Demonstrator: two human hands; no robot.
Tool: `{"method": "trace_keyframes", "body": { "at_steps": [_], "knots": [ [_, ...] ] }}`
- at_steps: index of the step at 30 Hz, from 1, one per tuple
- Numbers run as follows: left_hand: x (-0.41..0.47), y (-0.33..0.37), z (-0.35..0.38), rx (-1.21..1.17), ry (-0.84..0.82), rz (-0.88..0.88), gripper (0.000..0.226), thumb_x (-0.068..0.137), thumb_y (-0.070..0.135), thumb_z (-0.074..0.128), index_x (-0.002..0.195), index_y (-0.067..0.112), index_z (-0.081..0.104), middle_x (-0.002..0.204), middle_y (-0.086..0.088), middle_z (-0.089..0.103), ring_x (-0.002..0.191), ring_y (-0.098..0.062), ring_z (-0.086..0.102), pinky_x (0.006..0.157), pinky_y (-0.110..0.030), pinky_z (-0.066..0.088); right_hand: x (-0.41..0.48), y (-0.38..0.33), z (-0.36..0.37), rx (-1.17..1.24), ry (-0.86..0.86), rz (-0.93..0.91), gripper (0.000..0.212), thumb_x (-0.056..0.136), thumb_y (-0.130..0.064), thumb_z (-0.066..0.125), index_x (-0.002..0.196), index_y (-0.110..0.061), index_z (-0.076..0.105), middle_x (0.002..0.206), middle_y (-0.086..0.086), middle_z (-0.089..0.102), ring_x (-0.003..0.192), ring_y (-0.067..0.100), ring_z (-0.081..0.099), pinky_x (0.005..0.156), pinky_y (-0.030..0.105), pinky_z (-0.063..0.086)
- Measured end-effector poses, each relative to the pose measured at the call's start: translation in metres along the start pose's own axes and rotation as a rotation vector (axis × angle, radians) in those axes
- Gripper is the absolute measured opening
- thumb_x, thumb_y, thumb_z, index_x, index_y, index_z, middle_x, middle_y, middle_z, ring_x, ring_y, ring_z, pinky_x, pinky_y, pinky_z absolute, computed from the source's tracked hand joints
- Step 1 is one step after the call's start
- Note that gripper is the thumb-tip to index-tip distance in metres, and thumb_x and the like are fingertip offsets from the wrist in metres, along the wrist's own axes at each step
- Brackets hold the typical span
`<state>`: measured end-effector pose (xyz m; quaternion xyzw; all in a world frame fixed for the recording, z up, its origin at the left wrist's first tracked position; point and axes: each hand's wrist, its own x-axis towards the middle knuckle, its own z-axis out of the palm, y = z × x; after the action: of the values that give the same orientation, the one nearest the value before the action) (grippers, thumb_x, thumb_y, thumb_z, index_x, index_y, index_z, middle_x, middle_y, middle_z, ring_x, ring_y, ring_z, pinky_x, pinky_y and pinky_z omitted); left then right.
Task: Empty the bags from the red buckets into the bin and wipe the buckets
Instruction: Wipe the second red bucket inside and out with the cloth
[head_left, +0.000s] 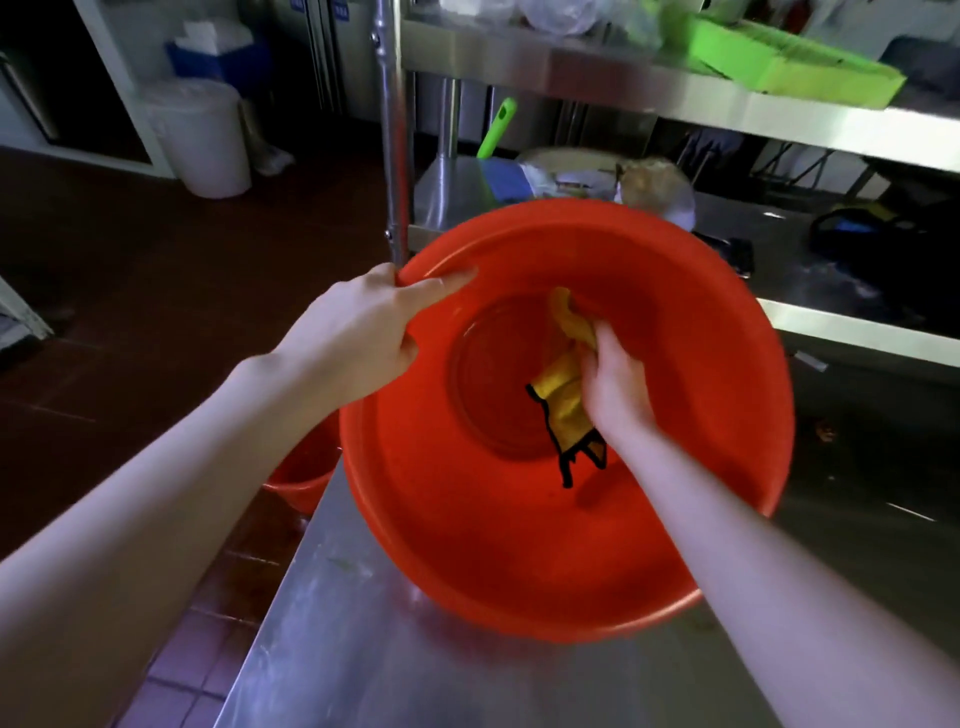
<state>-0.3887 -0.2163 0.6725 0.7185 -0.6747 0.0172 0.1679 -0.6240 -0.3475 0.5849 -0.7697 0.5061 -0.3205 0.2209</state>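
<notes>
A large red bucket (675, 338) rests tilted toward me on the steel table (363, 649). My left hand (358, 332) grips its upper left rim. Inside it, my right hand (613, 384) is closed on a yellow cloth with black edging (563, 400), pressed against the bucket's bottom. No bag shows inside this bucket. A second red bucket (306, 473) peeks out below the table's left edge, mostly hidden by my left forearm and the first bucket.
A white lined bin (200, 137) stands on the dark tiled floor at the far left. A steel post (395, 130) rises just behind the bucket. Steel shelves at the back hold a green tray (779, 62), bags and clutter.
</notes>
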Motion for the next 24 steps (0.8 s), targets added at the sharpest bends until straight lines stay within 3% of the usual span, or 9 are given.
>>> {"method": "trace_keyframes", "body": {
  "at_steps": [3, 9, 10, 12, 14, 16, 20, 24],
  "knots": [
    [0.027, -0.001, -0.002, -0.031, -0.01, -0.064, 0.085, 0.084, 0.014, 0.062, 0.143, 0.061, 0.022, 0.1, 0.004, 0.037, 0.073, -0.017, 0.049, 0.06, -0.027, 0.044, 0.018, 0.006, 0.004, 0.049, 0.013, -0.003, 0.043, 0.1, -0.01, 0.042, 0.142, -0.02, 0.044, 0.135, 0.016, 0.056, 0.12, 0.034, 0.055, 0.098, 0.034, 0.043],
    [0.045, 0.01, 0.016, -0.105, 0.229, -0.201, 0.073, 0.081, 0.0, 0.055, 0.143, 0.037, 0.044, 0.115, -0.01, 0.045, 0.085, -0.034, 0.057, 0.072, -0.045, 0.055, 0.06, 0.014, 0.024, -0.002, 0.18, -0.032, 0.053, 0.093, -0.004, 0.046, 0.144, -0.018, 0.042, 0.138, 0.013, 0.052, 0.119, 0.035, 0.054, 0.096, 0.037, 0.041],
    [0.046, 0.011, 0.019, -0.1, 0.255, -0.213, 0.072, 0.08, 0.0, 0.056, 0.142, 0.036, 0.045, 0.118, -0.009, 0.045, 0.085, -0.033, 0.057, 0.071, -0.044, 0.055, 0.067, 0.014, 0.031, -0.018, 0.129, -0.096, 0.054, 0.093, -0.005, 0.048, 0.145, -0.017, 0.04, 0.139, 0.014, 0.052, 0.121, 0.034, 0.053, 0.098, 0.037, 0.04],
    [0.047, 0.012, 0.022, -0.081, 0.274, -0.22, 0.072, 0.079, 0.001, 0.058, 0.141, 0.037, 0.046, 0.12, -0.007, 0.045, 0.084, -0.032, 0.058, 0.068, -0.043, 0.056, 0.08, 0.017, 0.047, -0.063, -0.173, -0.225, 0.059, 0.096, -0.02, 0.051, 0.151, -0.019, 0.029, 0.149, 0.012, 0.042, 0.132, 0.032, 0.044, 0.108, 0.04, 0.035],
    [0.047, 0.01, 0.021, -0.067, 0.268, -0.228, 0.072, 0.079, 0.003, 0.059, 0.14, 0.038, 0.045, 0.12, -0.006, 0.045, 0.082, -0.032, 0.058, 0.067, -0.045, 0.056, 0.086, 0.027, 0.067, -0.306, -0.587, -0.246, 0.075, 0.093, -0.044, 0.052, 0.154, -0.034, 0.011, 0.161, 0.002, 0.019, 0.145, 0.031, 0.023, 0.114, 0.057, 0.022],
    [0.047, 0.007, 0.02, -0.066, 0.254, -0.241, 0.071, 0.08, 0.004, 0.06, 0.14, 0.039, 0.045, 0.121, -0.005, 0.045, 0.081, -0.033, 0.058, 0.067, -0.047, 0.056, 0.084, 0.041, 0.086, -0.54, -0.81, -0.222, 0.08, 0.089, -0.057, 0.052, 0.152, -0.043, 0.005, 0.163, -0.007, 0.002, 0.149, 0.033, 0.004, 0.11, 0.07, 0.009],
    [0.047, 0.01, 0.021, -0.035, 0.254, -0.271, 0.07, 0.08, 0.004, 0.06, 0.139, 0.039, 0.046, 0.122, -0.005, 0.045, 0.076, -0.034, 0.059, 0.065, -0.046, 0.056, 0.072, 0.057, 0.116, -0.714, -0.841, -0.361, 0.067, 0.094, -0.053, 0.046, 0.152, -0.041, 0.013, 0.163, -0.007, 0.003, 0.148, 0.034, -0.004, 0.109, 0.073, 0.007],
    [0.049, 0.012, 0.022, -0.066, 0.274, -0.28, 0.072, 0.077, 0.0, 0.059, 0.138, 0.037, 0.048, 0.121, -0.004, 0.045, 0.072, -0.032, 0.058, 0.064, -0.045, 0.055, 0.062, 0.078, 0.13, -0.799, -0.821, -0.479, 0.064, 0.098, -0.044, 0.043, 0.152, -0.043, 0.009, 0.162, -0.01, -0.009, 0.147, 0.036, -0.012, 0.111, 0.069, 0.013]
  ]
}}
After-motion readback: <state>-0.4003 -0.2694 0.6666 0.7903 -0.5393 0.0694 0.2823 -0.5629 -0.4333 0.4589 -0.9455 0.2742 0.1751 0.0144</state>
